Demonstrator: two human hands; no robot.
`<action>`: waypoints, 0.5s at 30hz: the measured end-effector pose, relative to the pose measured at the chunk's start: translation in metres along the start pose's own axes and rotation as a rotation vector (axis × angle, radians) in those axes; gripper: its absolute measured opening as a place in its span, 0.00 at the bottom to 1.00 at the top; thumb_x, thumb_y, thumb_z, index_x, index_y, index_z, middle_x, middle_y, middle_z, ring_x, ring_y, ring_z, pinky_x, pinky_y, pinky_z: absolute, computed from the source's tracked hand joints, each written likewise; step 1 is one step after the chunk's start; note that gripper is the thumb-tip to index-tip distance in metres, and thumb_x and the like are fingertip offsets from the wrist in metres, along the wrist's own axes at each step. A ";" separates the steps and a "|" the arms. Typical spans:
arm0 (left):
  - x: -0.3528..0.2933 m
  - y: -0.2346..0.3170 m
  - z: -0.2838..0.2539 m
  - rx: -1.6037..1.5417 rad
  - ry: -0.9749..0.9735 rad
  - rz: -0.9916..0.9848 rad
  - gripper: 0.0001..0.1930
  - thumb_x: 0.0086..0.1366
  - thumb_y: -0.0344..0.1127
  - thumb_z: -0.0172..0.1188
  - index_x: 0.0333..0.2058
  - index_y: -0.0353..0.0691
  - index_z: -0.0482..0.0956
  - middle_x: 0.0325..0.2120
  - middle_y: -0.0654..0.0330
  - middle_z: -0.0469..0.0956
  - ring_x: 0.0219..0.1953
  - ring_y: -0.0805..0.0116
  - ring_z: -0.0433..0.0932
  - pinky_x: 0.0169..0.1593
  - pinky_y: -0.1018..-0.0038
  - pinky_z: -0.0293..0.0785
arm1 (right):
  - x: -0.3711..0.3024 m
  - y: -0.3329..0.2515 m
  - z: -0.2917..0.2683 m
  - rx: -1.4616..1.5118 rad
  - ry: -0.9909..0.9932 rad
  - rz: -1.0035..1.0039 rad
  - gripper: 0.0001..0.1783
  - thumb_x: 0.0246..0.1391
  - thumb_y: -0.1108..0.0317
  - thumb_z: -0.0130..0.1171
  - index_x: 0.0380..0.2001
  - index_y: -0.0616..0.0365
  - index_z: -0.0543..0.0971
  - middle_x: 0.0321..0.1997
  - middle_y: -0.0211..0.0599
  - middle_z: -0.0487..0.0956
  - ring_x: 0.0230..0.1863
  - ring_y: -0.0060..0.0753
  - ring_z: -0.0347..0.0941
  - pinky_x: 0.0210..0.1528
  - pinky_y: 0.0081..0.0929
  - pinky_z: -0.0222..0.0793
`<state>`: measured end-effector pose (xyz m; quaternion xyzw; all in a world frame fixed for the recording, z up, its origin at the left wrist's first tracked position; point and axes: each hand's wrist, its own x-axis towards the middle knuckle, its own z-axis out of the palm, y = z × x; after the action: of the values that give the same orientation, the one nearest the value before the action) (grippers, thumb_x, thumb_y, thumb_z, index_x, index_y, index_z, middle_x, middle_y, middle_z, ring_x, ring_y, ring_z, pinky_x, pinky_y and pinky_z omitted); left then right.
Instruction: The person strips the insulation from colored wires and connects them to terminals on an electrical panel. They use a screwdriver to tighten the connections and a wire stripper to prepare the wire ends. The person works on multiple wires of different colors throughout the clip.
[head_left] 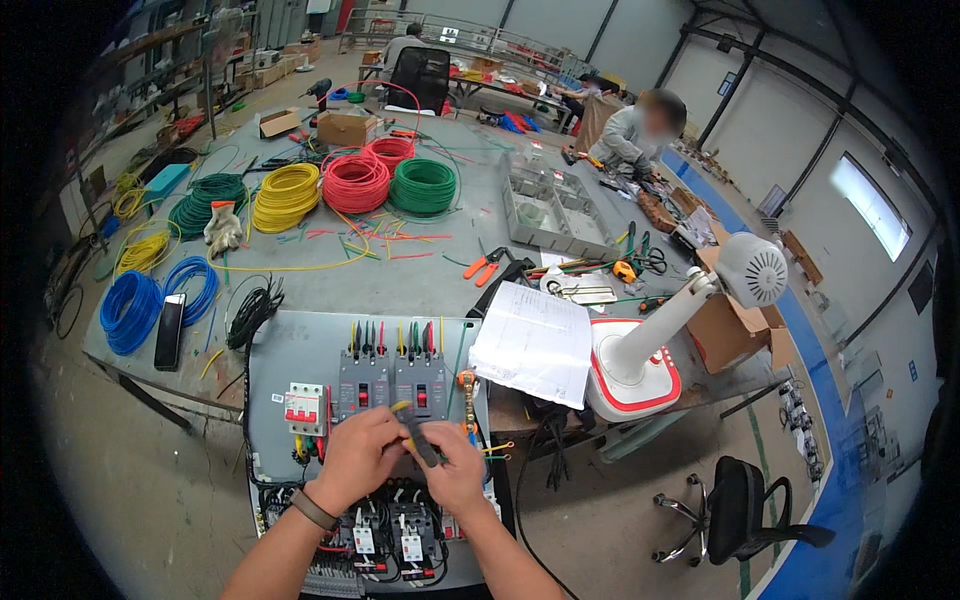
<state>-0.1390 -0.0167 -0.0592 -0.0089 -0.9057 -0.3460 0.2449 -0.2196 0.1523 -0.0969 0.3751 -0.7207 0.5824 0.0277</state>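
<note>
Over the grey mounting panel (290,350), my two hands come together at the lower middle. My right hand (456,470) is closed round a dark grey bar-shaped tool (420,440) with a yellow part; its exact kind is not clear. My left hand (358,455) pinches close to the tool's upper end, and its fingers hide what they grip. Just beyond them sit two grey circuit breakers (362,388) with coloured wires standing up. A white breaker with red switches (305,408) is on their left. Black contactors (412,540) lie below my wrists.
Coils of yellow wire (286,198), red wire (356,184), green wire (422,187) and blue wire (130,312) lie on the table. Papers (533,345) and a white-and-red lamp (640,365) stand right of the panel. Another person (640,135) works at the far right.
</note>
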 end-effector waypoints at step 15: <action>-0.003 0.006 -0.002 -0.055 0.000 -0.091 0.12 0.58 0.26 0.71 0.41 0.40 0.87 0.34 0.53 0.80 0.38 0.48 0.82 0.41 0.59 0.79 | 0.001 -0.001 0.001 -0.011 0.027 -0.062 0.17 0.57 0.80 0.69 0.50 0.59 0.87 0.47 0.44 0.87 0.52 0.51 0.83 0.55 0.41 0.77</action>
<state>-0.1348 -0.0131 -0.0554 0.0255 -0.8953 -0.3816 0.2284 -0.2191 0.1510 -0.0959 0.3893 -0.7115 0.5821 0.0578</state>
